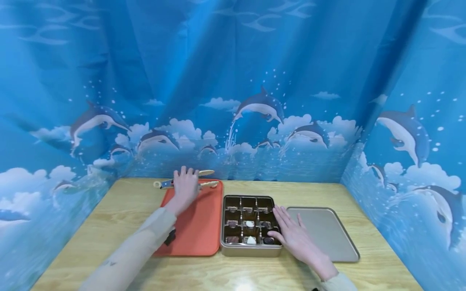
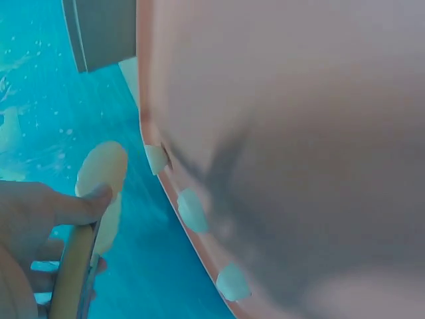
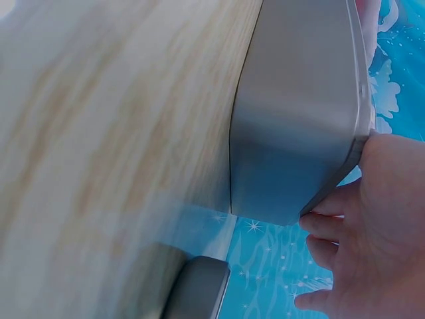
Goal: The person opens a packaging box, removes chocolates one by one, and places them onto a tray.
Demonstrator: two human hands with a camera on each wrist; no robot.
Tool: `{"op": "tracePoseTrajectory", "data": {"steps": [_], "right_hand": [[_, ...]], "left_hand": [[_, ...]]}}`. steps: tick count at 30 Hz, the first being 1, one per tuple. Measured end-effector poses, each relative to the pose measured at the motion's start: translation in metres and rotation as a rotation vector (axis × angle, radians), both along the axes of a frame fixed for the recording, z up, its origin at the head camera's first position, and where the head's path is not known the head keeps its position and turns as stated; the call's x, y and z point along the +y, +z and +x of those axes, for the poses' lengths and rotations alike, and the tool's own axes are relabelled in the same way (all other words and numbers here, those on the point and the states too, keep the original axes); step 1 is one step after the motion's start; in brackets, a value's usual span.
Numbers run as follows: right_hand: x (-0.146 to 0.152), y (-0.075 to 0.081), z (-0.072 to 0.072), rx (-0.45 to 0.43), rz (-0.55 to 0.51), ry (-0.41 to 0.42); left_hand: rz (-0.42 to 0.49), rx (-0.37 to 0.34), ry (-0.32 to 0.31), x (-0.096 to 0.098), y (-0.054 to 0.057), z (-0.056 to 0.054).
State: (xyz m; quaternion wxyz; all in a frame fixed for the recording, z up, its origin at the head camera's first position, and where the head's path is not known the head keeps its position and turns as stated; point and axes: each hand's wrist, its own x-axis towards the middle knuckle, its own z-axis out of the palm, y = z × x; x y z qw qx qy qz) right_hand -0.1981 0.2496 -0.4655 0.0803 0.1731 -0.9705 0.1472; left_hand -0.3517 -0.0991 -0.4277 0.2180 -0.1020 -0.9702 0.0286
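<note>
Head view: tongs (image 1: 166,184) partly hidden behind left fingers (image 1: 183,172)

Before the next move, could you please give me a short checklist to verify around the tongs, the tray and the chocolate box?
1. Tongs in hand: ok, the left hand holds them over the tray's far edge.
2. Box steadied: ok, the right hand is at its right side.
3. Lid off: ok, it lies on the table to the box's right.
4. Red tray beside the box: ok, on its left.
5. Pale pieces well inside the tray: not ok, they sit close to its edge.
6. Back-row compartments filled: cannot tell, too dark.
</note>
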Motion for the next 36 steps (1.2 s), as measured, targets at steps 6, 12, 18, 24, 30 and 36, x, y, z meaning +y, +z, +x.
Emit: {"op": "tracePoseTrajectory", "data": {"steps": [6,12,18,24,30,36], "right_hand": [[-0.003,0.0,0.002,-0.005,0.0,0.013],[-0.005,-0.001,0.002,-0.021,-0.013,0.02],[-0.002,-0.001,0.0,0.001,-0.017,0.012],[0.0,-0.003,-0.002,0.029,0.013,0.01],[0.0,-0.003,-0.003,0.028,0.031,0.009],[0.0,-0.002,-0.001,0.02,0.02,0.008]], "left_hand": [[0.051,-0.148,0.11,0.0,-0.003,-0.013],[0.078,-0.149,0.065,-0.004,-0.004,-0.017],[0.061,-0.145,0.007,-0.001,0.003,-0.011],[0.019,-0.146,-0.03,0.003,-0.001,-0.009],[0.036,-0.069,-0.055,0.001,-0.006,-0.01],[0.035,0.036,-0.107,-0.001,-0.007,-0.01]]}}
